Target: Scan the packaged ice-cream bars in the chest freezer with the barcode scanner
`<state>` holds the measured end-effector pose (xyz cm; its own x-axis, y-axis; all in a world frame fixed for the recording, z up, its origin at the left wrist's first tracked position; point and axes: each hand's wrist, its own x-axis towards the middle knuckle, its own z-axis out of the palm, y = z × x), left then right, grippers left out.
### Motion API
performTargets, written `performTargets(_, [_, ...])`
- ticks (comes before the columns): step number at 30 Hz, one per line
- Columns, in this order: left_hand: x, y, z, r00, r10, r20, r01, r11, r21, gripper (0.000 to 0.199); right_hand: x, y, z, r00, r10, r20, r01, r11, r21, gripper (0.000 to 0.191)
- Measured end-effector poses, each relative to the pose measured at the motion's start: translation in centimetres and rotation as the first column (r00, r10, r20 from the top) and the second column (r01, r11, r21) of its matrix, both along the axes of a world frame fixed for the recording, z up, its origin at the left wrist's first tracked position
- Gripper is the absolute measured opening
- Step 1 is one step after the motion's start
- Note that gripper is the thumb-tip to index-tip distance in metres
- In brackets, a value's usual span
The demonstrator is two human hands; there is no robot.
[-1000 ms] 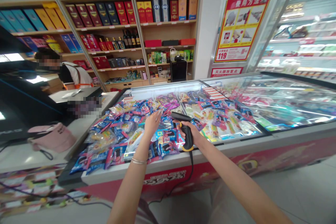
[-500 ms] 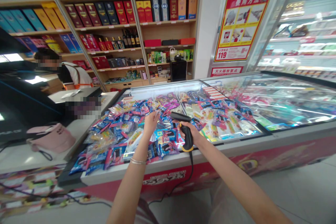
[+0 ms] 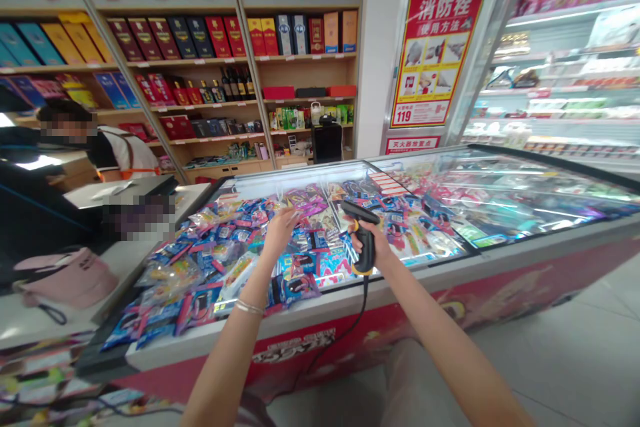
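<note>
My right hand [image 3: 373, 243] is wrapped round the handle of a black and yellow barcode scanner [image 3: 367, 253], its cable hanging down in front of the freezer. To its left, my left hand [image 3: 283, 227] hovers over the many blue, pink and clear snack packets [image 3: 205, 303] heaped on the freezer's glass top. Its fingers are bent and point to the right; whether they pinch something is too small to tell. A bracelet circles the left wrist. Purple packets [image 3: 313, 205] lie just past the left fingertips.
A long chest freezer [image 3: 500, 277] stretches across the front. On the left counter sits a pink bag [image 3: 75, 277], with a person [image 3: 117, 147] behind. Shelves of boxes [image 3: 217, 37] line the back, and a lit cooler [image 3: 575, 87] stands at the right.
The camera view has shifted. The scanner in my right hand has moved slightly right and away from my left hand, widening the gap over the packets.
</note>
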<state>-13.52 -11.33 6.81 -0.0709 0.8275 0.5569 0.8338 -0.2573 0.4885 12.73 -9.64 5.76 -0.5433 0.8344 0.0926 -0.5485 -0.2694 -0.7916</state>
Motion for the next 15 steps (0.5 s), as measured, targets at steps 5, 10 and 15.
performTargets(5, [7.5,2.5,2.2,0.986,0.030,0.166,-0.025,0.999,-0.035,0.028,7.3,1.9,0.9,0.982,-0.190,0.008,0.190,0.982,0.022,0.027])
performTargets(10, [15.4,4.1,-0.3,0.930,0.021,0.368,0.004,0.998,-0.065,0.050,13.4,3.3,-0.6,0.949,-0.313,0.029,0.313,0.950,0.007,0.027])
performTargets(15, [18.2,4.6,-3.7,0.992,0.044,0.117,-0.023,0.985,-0.171,0.052,17.8,5.0,-2.7,0.903,-0.429,0.039,0.431,0.900,-0.065,0.024])
